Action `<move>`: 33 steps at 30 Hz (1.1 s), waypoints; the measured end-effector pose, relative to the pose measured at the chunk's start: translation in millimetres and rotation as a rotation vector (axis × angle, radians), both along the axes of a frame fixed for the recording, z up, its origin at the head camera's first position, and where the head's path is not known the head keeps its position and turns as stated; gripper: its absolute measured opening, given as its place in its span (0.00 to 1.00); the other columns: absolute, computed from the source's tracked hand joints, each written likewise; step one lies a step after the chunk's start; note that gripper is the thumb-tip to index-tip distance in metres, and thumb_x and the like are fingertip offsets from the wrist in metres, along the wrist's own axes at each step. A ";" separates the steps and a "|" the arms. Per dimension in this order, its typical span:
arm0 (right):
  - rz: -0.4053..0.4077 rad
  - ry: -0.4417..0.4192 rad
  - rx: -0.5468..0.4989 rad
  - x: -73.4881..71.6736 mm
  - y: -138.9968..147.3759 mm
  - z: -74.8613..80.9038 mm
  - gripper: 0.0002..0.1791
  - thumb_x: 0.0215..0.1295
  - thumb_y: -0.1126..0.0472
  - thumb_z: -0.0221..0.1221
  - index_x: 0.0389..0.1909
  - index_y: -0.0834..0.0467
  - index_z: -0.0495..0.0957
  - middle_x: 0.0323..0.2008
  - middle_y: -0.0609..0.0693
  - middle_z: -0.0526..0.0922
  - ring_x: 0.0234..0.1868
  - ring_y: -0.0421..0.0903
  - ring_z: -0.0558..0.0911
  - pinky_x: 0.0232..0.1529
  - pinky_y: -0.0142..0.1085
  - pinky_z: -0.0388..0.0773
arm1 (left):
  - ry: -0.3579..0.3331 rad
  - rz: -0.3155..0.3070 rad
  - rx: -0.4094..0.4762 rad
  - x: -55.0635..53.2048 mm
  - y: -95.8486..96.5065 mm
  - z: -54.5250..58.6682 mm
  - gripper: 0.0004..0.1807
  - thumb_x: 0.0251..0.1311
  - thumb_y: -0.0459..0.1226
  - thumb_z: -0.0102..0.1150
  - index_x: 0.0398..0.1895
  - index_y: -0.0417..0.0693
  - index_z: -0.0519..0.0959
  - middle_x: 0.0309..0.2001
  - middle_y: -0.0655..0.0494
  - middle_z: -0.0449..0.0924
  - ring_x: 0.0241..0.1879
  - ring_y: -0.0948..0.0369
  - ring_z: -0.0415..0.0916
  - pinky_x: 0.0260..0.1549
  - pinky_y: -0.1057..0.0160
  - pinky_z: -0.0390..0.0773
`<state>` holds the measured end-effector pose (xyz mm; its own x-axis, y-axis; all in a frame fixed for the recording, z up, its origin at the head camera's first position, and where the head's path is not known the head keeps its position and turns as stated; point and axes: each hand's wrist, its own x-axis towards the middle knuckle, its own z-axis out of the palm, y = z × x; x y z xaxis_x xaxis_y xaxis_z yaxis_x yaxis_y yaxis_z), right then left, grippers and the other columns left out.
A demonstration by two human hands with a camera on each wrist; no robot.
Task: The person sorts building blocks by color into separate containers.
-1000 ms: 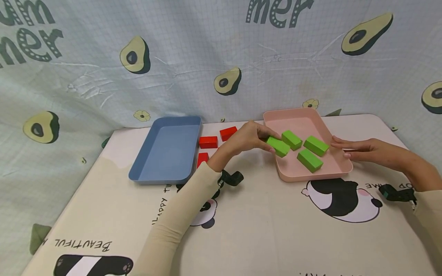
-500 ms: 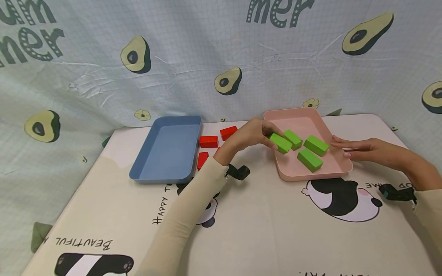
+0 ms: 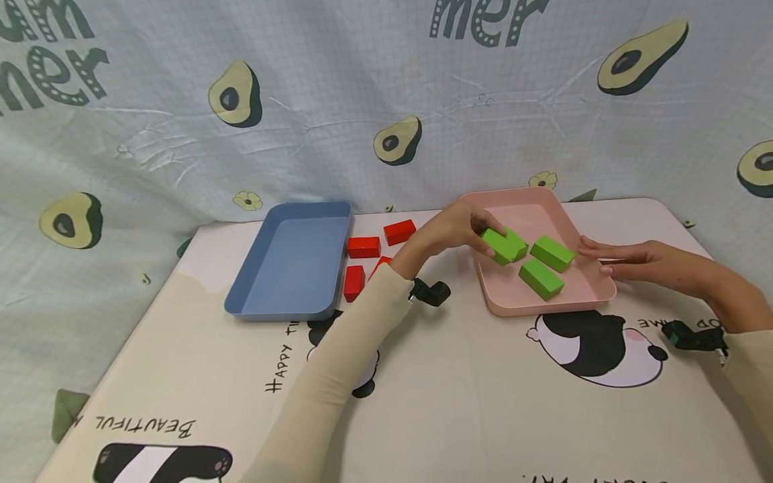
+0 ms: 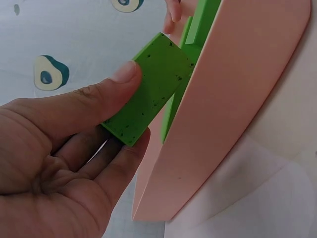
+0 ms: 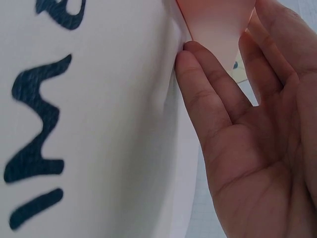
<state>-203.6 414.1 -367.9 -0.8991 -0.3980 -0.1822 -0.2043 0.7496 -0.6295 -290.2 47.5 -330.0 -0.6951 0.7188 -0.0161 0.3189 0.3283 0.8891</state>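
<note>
My left hand (image 3: 460, 228) pinches a green block (image 4: 148, 89) between thumb and fingers, over the left side of the pink tray (image 3: 501, 305). In the head view this block overlaps another green block (image 3: 515, 243) beside it. Two more green blocks lie in the tray: one at the right (image 3: 552, 253) and one nearer the front (image 3: 541, 279). The left wrist view shows the held block tilted just above the tray's wall (image 4: 213, 114). My right hand (image 3: 658, 263), fingers extended, touches the outside of the tray's right wall.
A blue tray (image 3: 290, 261) stands on the left of the table (image 3: 459, 402). Several red blocks lie between the trays, among them one by the blue rim (image 3: 364, 247) and one farther back (image 3: 400, 232). My left forearm partly covers one red block. A printed curtain (image 3: 332, 87) hangs behind.
My left hand has moved right and slightly away from me, carrying its green block inward over the pink tray, up against another green block. My right hand stays in place.
</note>
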 end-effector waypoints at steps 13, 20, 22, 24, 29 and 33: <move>0.016 0.000 0.017 -0.7 0.7 0.5 0.30 0.75 0.52 0.58 0.75 0.46 0.67 0.69 0.18 0.56 0.60 0.08 0.53 0.48 0.12 0.59 | 0.031 -0.005 -0.106 -2.8 19.7 -3.2 0.19 0.48 0.24 0.76 0.47 0.38 0.88 0.46 0.50 0.88 0.42 0.62 0.79 0.44 0.74 0.79; 0.010 -0.001 -0.001 -0.3 -1.2 1.9 0.29 0.75 0.50 0.59 0.74 0.44 0.68 0.71 0.21 0.57 0.61 0.08 0.54 0.49 0.12 0.60 | 0.052 -0.037 -0.167 -2.6 29.8 -3.1 0.18 0.48 0.26 0.78 0.45 0.41 0.89 0.44 0.55 0.88 0.42 0.63 0.78 0.43 0.75 0.78; 0.008 -0.002 0.001 -0.1 -1.1 2.0 0.29 0.75 0.50 0.59 0.75 0.44 0.68 0.71 0.21 0.57 0.61 0.08 0.54 0.49 0.12 0.60 | 0.051 -0.053 -0.182 -3.0 32.7 -2.1 0.18 0.48 0.26 0.78 0.45 0.42 0.89 0.43 0.55 0.88 0.42 0.63 0.78 0.43 0.75 0.78; 0.005 -0.002 0.003 0.0 -1.1 1.8 0.29 0.75 0.50 0.59 0.75 0.44 0.68 0.71 0.20 0.57 0.61 0.08 0.54 0.49 0.12 0.60 | 0.043 -0.073 -0.200 -4.4 35.3 -1.1 0.18 0.50 0.26 0.77 0.46 0.42 0.89 0.43 0.56 0.88 0.42 0.63 0.78 0.44 0.76 0.77; 0.001 0.002 -0.003 -0.3 -1.4 1.1 0.29 0.75 0.50 0.59 0.74 0.44 0.69 0.70 0.19 0.57 0.61 0.08 0.54 0.49 0.11 0.60 | -0.009 -0.126 -0.185 -12.7 40.1 -0.4 0.19 0.50 0.24 0.75 0.48 0.38 0.87 0.45 0.53 0.87 0.44 0.62 0.78 0.45 0.76 0.78; 0.007 0.005 -0.006 -0.2 -0.8 1.3 0.28 0.75 0.50 0.59 0.74 0.44 0.69 0.71 0.20 0.57 0.62 0.08 0.54 0.49 0.12 0.60 | -0.057 -0.179 -0.158 -21.6 41.5 0.1 0.19 0.50 0.22 0.74 0.49 0.35 0.86 0.46 0.50 0.86 0.45 0.60 0.80 0.47 0.74 0.79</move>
